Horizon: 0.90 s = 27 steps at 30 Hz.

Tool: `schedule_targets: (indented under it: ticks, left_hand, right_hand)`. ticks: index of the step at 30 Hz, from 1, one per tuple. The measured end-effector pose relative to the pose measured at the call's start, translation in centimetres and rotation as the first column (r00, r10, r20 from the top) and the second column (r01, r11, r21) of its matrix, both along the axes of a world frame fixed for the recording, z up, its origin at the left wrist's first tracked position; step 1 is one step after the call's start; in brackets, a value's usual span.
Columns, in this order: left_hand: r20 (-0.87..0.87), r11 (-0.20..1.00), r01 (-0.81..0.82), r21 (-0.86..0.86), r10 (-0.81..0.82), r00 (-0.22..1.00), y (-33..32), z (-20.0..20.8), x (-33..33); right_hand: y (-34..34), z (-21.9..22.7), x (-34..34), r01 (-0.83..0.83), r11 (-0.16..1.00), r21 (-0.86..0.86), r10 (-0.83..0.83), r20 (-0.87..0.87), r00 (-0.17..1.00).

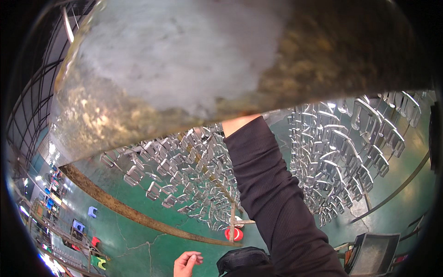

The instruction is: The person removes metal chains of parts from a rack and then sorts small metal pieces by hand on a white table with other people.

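Note:
My left hand (188,264) is low in the view, in front of my body. Its fingers are loosely curled, the thumb stands a little apart, and nothing shows in it. My right arm, in a dark ribbed sleeve (277,189), reaches up and away from me. Only the wrist of my right hand (241,124) shows; its fingers are hidden behind a large, worn, blurred brown and grey beam or panel (184,60) close overhead. Rows of silvery bent metal parts (184,161) hang on a rack left of my arm. More hanging metal parts (332,157) fill the right side.
A rusty curved-looking bar (115,206) crosses at the left, and another bar (397,189) at the right. A red round container (236,234) stands on the green floor below the rack. Blue stools (78,225), a green stool (98,262) and a grey bin (374,254) are farther out.

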<state>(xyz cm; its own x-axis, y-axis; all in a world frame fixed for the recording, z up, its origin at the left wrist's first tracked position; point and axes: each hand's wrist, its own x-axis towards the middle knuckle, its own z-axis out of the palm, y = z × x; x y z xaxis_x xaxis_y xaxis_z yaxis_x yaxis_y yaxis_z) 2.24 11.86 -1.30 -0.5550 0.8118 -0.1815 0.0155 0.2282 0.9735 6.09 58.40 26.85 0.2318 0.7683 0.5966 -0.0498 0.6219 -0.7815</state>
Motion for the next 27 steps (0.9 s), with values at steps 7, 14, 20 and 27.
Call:
schedule_targets:
  ticks: [7, 14, 20, 27]
  left_hand:
    - [-0.001, 0.999, 0.037, 0.014, -0.037, 0.999, 0.7, -0.3, 0.0]
    - [-0.018, 0.998, 0.059, 0.016, -0.059, 0.998, 0.8, -0.4, -0.2]
    - [-0.005, 0.998, 0.052, 0.033, -0.052, 0.999, 0.9, -0.6, -0.3]
    - [0.004, 0.999, 0.023, 0.022, -0.023, 1.000, 0.6, -0.1, -0.3]
  right_hand:
    - [-0.6, 0.8, 2.3, 0.018, 1.000, 0.013, -0.019, 0.021, 1.000]
    - [-0.8, 0.5, 2.5, -0.005, 1.000, -0.006, 0.005, 0.005, 1.000]
    - [-0.1, 0.6, 1.9, 0.021, 0.999, -0.043, -0.023, -0.043, 0.999]
    - [0.4, 0.5, 1.4, 0.072, 0.996, -0.055, -0.075, -0.064, 0.995]
